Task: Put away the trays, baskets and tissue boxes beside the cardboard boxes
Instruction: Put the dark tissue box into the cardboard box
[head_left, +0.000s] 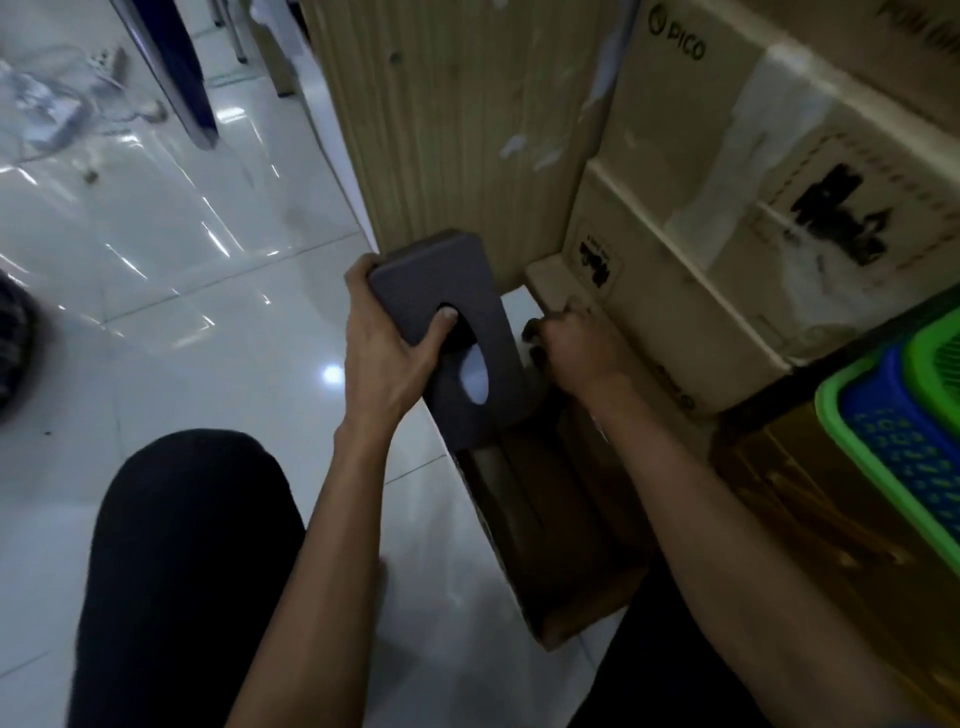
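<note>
We see the left hand (387, 364) gripping a grey tissue box (421, 280), thumb in its slot, just beside the cardboard boxes (701, 171). The right hand (574, 345) curls nearby; we cannot tell its hold.

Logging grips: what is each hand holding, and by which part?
The left hand grips the grey tissue box by its side edge, thumb in the oval opening. The right hand's hold cannot be told.

1. Left: open tiled floor (208, 322), free passage.
2. Far right: cardboard boxes (701, 156) wall it off.
3. Near right: brown trays (550, 519), stacked baskets (893, 431).
4. Grey tissue box (441, 280) crowds the narrow gap between.
</note>
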